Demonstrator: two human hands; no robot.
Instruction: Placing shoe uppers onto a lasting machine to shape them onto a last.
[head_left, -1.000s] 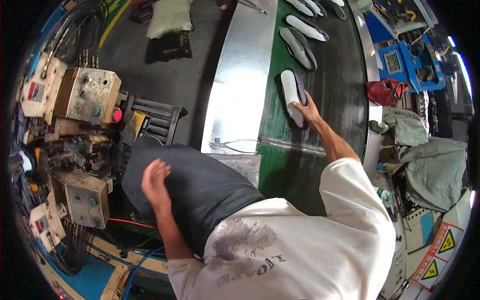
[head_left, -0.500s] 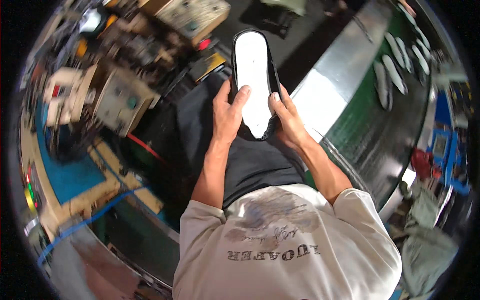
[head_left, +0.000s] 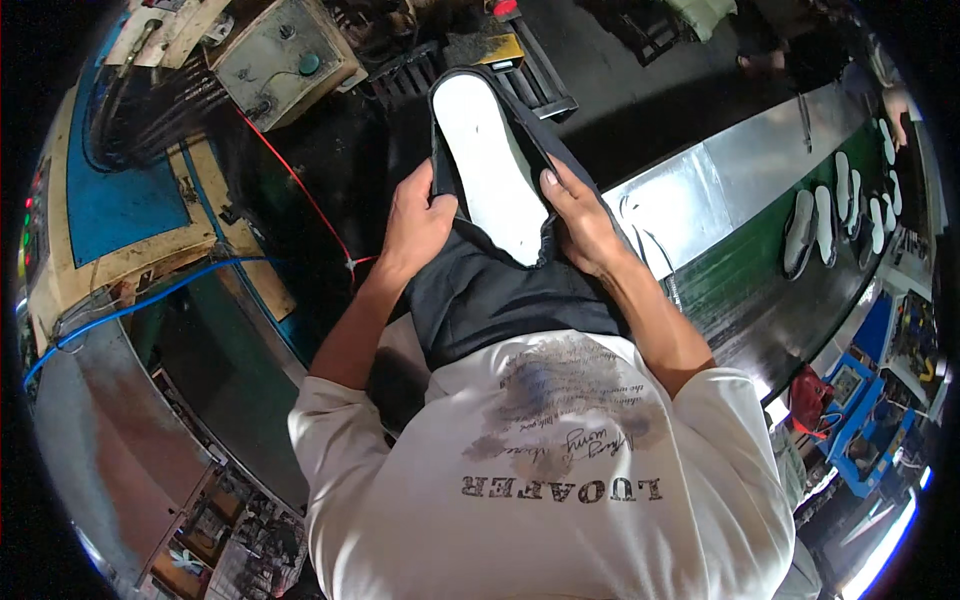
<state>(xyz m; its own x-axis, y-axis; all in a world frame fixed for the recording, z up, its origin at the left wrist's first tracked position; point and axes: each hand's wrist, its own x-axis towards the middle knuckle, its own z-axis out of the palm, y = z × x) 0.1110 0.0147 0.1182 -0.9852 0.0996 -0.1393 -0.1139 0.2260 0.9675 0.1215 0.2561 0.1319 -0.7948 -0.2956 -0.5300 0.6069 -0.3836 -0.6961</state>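
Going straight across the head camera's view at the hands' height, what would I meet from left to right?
Blue panel, red cord, left hand, held shoe piece, right hand, shiny metal strip, green surface, other shoe pieces.

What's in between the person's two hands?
In the head view, a black-and-white shoe piece lies between the left hand and right hand, both holding its sides.

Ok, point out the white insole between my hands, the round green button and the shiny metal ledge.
White insole (head_left: 488, 165), head view: middle of its face.
Green button (head_left: 309, 64), head view: centre of its cap.
Metal ledge (head_left: 745, 165), head view: bare top surface.
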